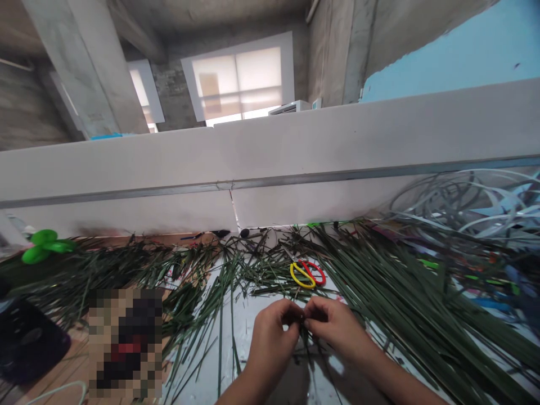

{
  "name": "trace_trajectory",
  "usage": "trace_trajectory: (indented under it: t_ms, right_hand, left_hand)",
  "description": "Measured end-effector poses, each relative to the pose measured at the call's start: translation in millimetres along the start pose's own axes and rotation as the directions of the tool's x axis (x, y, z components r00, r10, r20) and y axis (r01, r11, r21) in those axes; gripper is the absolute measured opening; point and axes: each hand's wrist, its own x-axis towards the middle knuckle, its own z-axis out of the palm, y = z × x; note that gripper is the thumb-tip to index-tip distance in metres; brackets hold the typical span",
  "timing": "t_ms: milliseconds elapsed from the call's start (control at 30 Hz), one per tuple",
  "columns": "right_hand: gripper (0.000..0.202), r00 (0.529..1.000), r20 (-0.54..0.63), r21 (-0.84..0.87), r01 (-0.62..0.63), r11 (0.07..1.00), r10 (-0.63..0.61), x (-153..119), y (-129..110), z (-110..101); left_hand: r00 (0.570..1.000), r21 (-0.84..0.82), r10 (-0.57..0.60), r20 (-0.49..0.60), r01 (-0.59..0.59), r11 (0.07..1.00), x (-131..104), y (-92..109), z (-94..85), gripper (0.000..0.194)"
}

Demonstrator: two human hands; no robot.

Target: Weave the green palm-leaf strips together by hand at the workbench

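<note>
My left hand [273, 332] and my right hand [331, 320] meet above the white work surface [248, 332], fingertips nearly touching. Both pinch a small piece of green leaf strip [304, 337], whose ends hang down between them. The exact shape of what lies between the fingertips is mostly hidden. Just beyond my hands lie scissors [307, 274] with one yellow and one red handle loop, resting on scraps of cut leaf.
Long green leaf strips [379, 281] spread over the right side; more leaf scraps [105, 264] cover the left. A bright green object [44, 246] stands far left, near a dark container [31, 337]. Coiled pale strips [472, 202] lie at the right against a white partition [270, 152].
</note>
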Motion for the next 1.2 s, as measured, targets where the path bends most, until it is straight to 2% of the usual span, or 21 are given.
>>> trace_trajectory:
  t_ms: [100,233,467,667,967,1200]
  right_hand:
    - [0.002,1.0,-0.005,0.009,0.005,1.0,-0.005,-0.6,-2.2,1.5]
    - [0.004,1.0,0.017,0.075,-0.012,0.997,0.01,-0.4,-5.1,2.2]
    - [0.017,0.995,0.091,0.218,-0.068,0.974,0.049,1.0,-9.4,0.6]
    - [0.011,0.992,0.11,0.246,-0.081,0.966,0.056,2.3,-8.8,1.6]
    - [0.01,0.992,0.058,0.235,-0.119,0.965,0.108,-0.4,-14.8,-4.5]
    - [0.007,0.991,0.026,0.221,-0.135,0.966,0.133,-0.3,-15.4,-11.3]
  left_hand:
    - [0.998,0.09,0.061,-0.02,-0.059,0.994,-3.7,-2.9,3.1,0.032]
    - [0.991,0.183,0.121,-0.055,-0.11,0.977,-6.1,-5.9,5.8,0.023]
    - [0.984,0.128,0.146,-0.105,-0.132,0.983,-4.6,-3.6,5.5,0.019]
    - [0.988,0.108,0.105,-0.115,-0.093,0.99,-3.5,-7.4,4.2,0.018]
    - [0.995,0.058,-0.058,-0.078,0.063,0.996,2.5,-8.7,-0.7,0.011]
    - [0.997,0.037,-0.036,-0.063,0.039,0.999,3.0,-11.7,-3.8,0.016]
